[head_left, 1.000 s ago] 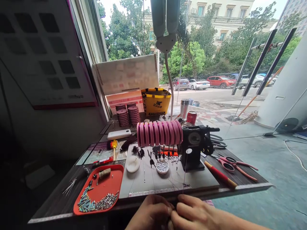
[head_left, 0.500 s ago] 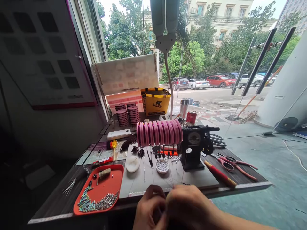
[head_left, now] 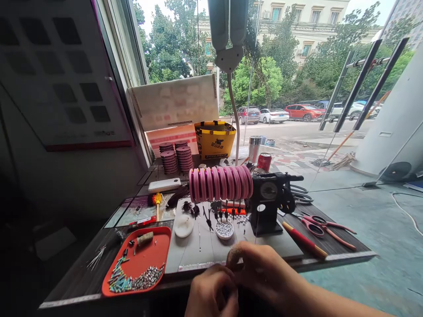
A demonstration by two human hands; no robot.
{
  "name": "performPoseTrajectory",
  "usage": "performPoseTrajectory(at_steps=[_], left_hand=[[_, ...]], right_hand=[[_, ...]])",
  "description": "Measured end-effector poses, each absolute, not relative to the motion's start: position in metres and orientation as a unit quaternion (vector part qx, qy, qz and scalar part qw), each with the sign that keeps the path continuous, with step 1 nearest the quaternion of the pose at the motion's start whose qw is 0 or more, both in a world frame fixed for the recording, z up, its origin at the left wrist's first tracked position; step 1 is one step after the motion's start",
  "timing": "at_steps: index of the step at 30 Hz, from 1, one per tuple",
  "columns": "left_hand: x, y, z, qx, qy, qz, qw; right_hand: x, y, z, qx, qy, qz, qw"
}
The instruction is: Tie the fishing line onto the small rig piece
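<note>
My left hand [head_left: 211, 293] and my right hand [head_left: 264, 275] are pressed together at the near edge of the white work board [head_left: 198, 251], both with fingers pinched closed. What they pinch is too small to make out; in the earlier frames thin lines run from the pink spools [head_left: 220, 183] towards them. Beyond the hands stand a small bowl of beads [head_left: 224, 229] and a black winding machine [head_left: 269, 200].
A red tray [head_left: 155, 255] with small metal pieces lies at the left. Red scissors [head_left: 319, 223] and a red-handled tool [head_left: 302, 240] lie at the right. Stacked pink discs [head_left: 176, 157], a yellow bag [head_left: 214, 141], a can [head_left: 264, 161] and a lamp stem [head_left: 234, 114] stand behind.
Both hands have risen from below the table edge to over the near edge of the board, and the right hand has turned over the left. The table's objects have not moved.
</note>
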State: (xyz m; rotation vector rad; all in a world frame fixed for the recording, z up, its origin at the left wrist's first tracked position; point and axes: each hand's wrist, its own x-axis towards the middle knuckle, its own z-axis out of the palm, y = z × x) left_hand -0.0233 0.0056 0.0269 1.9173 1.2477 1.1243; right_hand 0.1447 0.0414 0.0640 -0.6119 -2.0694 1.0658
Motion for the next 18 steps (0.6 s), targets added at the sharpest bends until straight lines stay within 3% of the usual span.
performPoseTrajectory(at_steps=[2, 4, 7, 10, 15, 18], left_hand=[[-0.02, 0.01, 0.031, 0.496, 0.508, 0.385, 0.589], [-0.016, 0.013, 0.033, 0.36, 0.493, 0.349, 0.711], [-0.01, 0.016, 0.033, 0.324, 0.468, 0.337, 0.75], [-0.007, 0.016, 0.028, 0.304, 0.449, 0.335, 0.771], [-0.011, 0.017, 0.023, 0.333, 0.443, 0.349, 0.756], [-0.016, 0.015, 0.03, 0.429, 0.453, 0.393, 0.675]], right_hand=[[0.151, 0.038, 0.061, -0.177, -0.9, 0.214, 0.337], [0.154, 0.036, 0.055, -0.107, -0.941, 0.033, 0.319], [0.154, 0.034, 0.042, -0.058, -0.933, -0.119, 0.335], [0.15, 0.035, 0.028, -0.06, -0.919, -0.161, 0.356], [0.148, 0.038, 0.018, -0.036, -0.929, -0.109, 0.352], [0.146, 0.04, 0.022, -0.045, -0.933, -0.027, 0.356]])
